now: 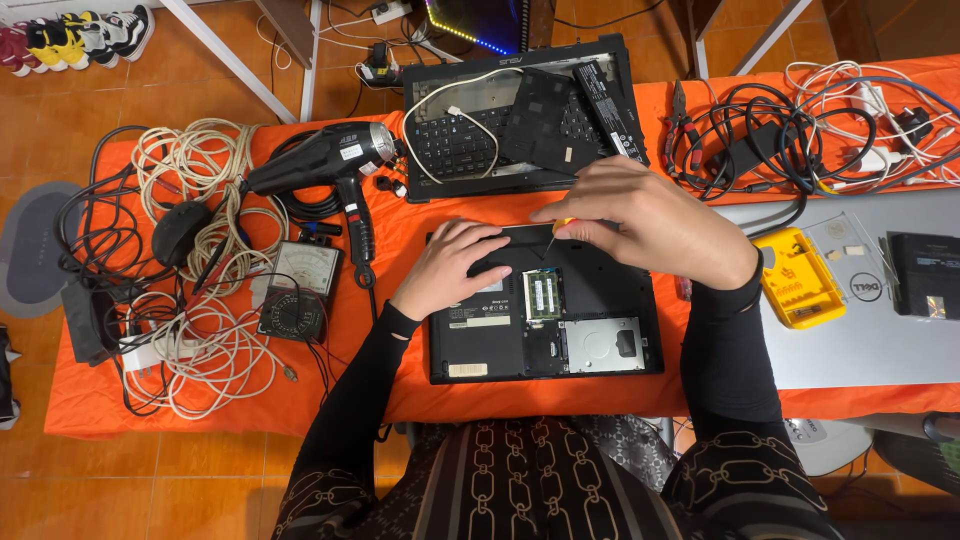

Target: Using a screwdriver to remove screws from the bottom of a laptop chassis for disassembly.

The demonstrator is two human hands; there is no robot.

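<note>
Your left hand (447,268) presses flat on the upturned laptop (545,305) while your right hand (640,220) pinches a small screwdriver (556,234) at its back edge, so the job looks like loosening screws, needing a steady twist.

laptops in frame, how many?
3: an open-bottomed black laptop under both hands, a stripped black laptop behind it, and a closed silver laptop at right. Others may be out of frame.

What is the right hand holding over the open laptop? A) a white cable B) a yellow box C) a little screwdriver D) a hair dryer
C: the right hand pinches a small screwdriver with its tip pointing down at the upturned black laptop, while the hair dryer lies untouched to the left and the yellow box sits off to the right.
</note>
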